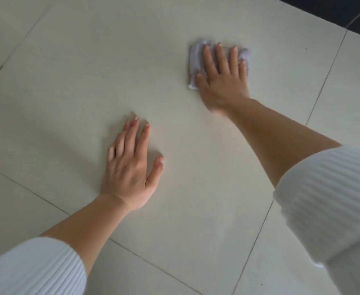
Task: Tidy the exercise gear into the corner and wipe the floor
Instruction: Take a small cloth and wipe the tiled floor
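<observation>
A small folded pale lilac cloth (194, 58) lies on the light beige tiled floor (89, 71), upper right of centre. My right hand (222, 79) presses flat on the cloth with straight, spread fingers and covers most of it. My left hand (131, 167) rests palm down on the bare tile, lower and to the left, fingers straight, holding nothing. Both forearms come out of white ribbed sleeves. No exercise gear is in view.
Dark grout lines cross the floor between large tiles. At the top right corner the beige tiles end at a dark floor area (332, 9).
</observation>
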